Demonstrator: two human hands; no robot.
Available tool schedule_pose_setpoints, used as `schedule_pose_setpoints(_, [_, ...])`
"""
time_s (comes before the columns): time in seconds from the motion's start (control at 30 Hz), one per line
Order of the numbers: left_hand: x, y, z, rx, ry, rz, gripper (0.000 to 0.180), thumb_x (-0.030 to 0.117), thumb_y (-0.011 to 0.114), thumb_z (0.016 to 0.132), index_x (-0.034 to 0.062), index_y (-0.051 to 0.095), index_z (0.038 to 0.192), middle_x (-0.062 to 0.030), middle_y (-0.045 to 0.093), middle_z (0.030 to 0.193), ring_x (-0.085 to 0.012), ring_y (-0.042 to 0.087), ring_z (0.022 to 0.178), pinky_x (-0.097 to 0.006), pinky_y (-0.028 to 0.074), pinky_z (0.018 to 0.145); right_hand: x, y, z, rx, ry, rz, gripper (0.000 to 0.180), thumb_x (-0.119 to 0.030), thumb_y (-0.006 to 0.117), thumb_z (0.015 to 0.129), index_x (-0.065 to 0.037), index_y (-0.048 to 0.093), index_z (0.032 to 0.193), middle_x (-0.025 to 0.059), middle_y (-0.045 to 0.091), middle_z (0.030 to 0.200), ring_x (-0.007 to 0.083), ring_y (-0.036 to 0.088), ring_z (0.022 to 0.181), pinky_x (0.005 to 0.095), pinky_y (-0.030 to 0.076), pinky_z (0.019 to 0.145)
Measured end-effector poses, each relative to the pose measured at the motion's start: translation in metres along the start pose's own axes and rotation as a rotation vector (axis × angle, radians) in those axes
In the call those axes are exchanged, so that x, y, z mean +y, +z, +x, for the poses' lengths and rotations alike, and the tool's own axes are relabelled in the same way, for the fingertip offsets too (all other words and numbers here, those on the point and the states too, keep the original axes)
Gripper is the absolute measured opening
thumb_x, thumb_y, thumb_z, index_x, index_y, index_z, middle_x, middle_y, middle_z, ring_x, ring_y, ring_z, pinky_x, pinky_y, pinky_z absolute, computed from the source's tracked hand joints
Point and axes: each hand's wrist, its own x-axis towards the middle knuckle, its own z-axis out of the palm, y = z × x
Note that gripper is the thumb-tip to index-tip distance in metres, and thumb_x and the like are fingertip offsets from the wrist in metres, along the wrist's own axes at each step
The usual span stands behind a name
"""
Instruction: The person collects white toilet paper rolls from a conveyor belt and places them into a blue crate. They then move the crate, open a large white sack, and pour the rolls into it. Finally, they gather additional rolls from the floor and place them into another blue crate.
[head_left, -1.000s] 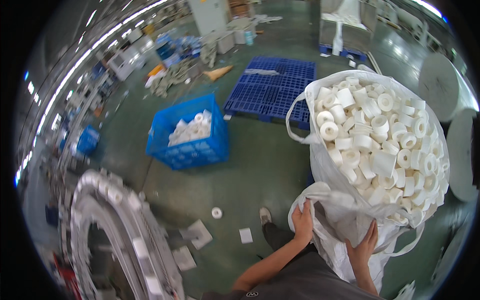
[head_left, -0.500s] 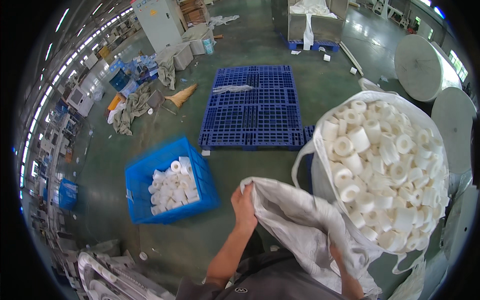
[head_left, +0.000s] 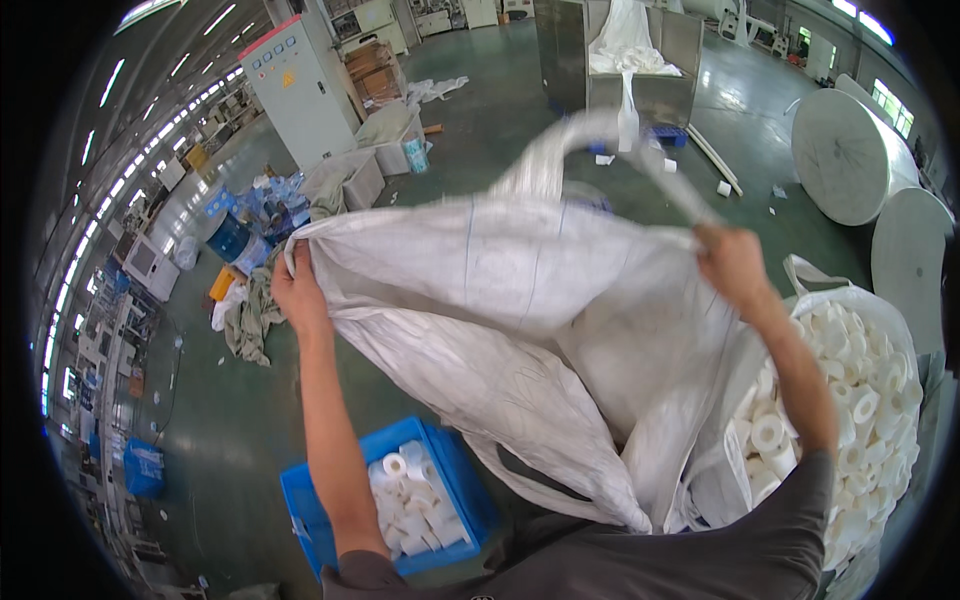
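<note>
- The left hand [head_left: 303, 290] has its fingers curled around the far left edge of a big white bag [head_left: 480, 260] and pinches the cloth.
- The right hand [head_left: 735, 270] is bent around the right side of the bag's top edge. It is a bit blurry, so I cannot tell how each finger sits.
- The big white bag is up in front of the person, spread between the two hands. Its mouth is wide, and you can see down inside it.
- A white strap [head_left: 545, 165] loops up above the bag and looks smeary.
- A blue crate [head_left: 310, 510] sits on the green floor [head_left: 220, 440], below the left arm. The arm hides part of it.
- Small white rolls [head_left: 415, 515] lie in a heap in the crate.
- On the right is a full bag [head_left: 850, 293], also white, just beside the person's right arm. It has lots of white rolls [head_left: 850, 400] in it.
- Farther back stand a tall grey cabinet [head_left: 300, 95] on the left and a huge round roll [head_left: 840, 145] on the right.
</note>
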Motion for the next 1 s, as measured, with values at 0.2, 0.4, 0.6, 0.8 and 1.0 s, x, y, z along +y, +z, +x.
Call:
schedule_pose_setpoints(0.2, [-0.056, 0.036, 0.132, 0.013, 0.066, 0.191, 0.027, 0.024, 0.06, 0.095, -0.0021, 0.067, 0.099, 0.0003, 0.064, 0.088, -0.0076, 0.049, 0.08, -0.023, 0.042, 0.074, 0.034, 0.022, 0.259, 0.248, -0.189, -0.266, 0.009, -0.016, 0.062, 0.08, -0.01, 0.06, 0.086, 0.0128, 0.065, 0.076, 0.0344, 0.065, 0.074, 0.0456, 0.051, 0.064])
schedule_pose_setpoints(0.4, [-0.101, 0.105, 0.234, -0.002, -0.135, -0.009, 0.034, 0.026, 0.058, 0.096, -0.0025, 0.066, 0.114, -0.0082, 0.069, 0.104, -0.0136, 0.06, 0.091, -0.027, 0.046, 0.083, 0.026, 0.045, 0.533, 0.426, -0.4, -0.576, 0.037, -0.027, 0.073, 0.072, -0.006, 0.056, 0.098, 0.0117, 0.06, 0.093, 0.0321, 0.061, 0.089, 0.0441, 0.052, 0.07])
schedule_pose_setpoints(0.6, [-0.31, 0.155, 0.297, 0.061, -0.33, 0.558, 0.054, 0.039, 0.059, 0.09, -0.0092, 0.062, 0.114, -0.0233, 0.066, 0.111, -0.0363, 0.063, 0.099, -0.04, 0.045, 0.091, -0.174, 0.305, 0.497, 0.359, -0.461, -0.197, 0.034, -0.013, 0.055, 0.084, -0.002, 0.057, 0.115, 0.0146, 0.062, 0.104, 0.0249, 0.061, 0.095, 0.0405, 0.05, 0.084])
schedule_pose_setpoints(0.8, [-0.568, 0.151, 0.26, -0.051, -0.515, 0.7, 0.069, 0.036, 0.068, 0.083, -0.0153, 0.047, 0.123, -0.0323, 0.055, 0.122, -0.0428, 0.055, 0.113, -0.046, 0.043, 0.096, -0.194, 0.467, 0.216, -0.472, -0.221, 0.29, 0.087, -0.045, 0.076, 0.072, -0.001, 0.042, 0.139, 0.0196, 0.033, 0.147, 0.0383, 0.031, 0.137, 0.0513, 0.024, 0.113])
schedule_pose_setpoints(1.0, [-0.581, 0.202, 0.047, -1.166, 0.016, 0.793, 0.083, 0.033, 0.069, 0.081, -0.0044, 0.03, 0.144, -0.0247, 0.028, 0.151, -0.0362, 0.023, 0.142, -0.052, 0.013, 0.117, -0.114, 0.559, 0.028, -1.007, 0.552, -0.056, 0.141, -0.074, 0.075, 0.053, 0.011, 0.012, 0.147, 0.0352, 0.011, 0.152, 0.0438, 0.015, 0.143, 0.0637, 0.011, 0.111])
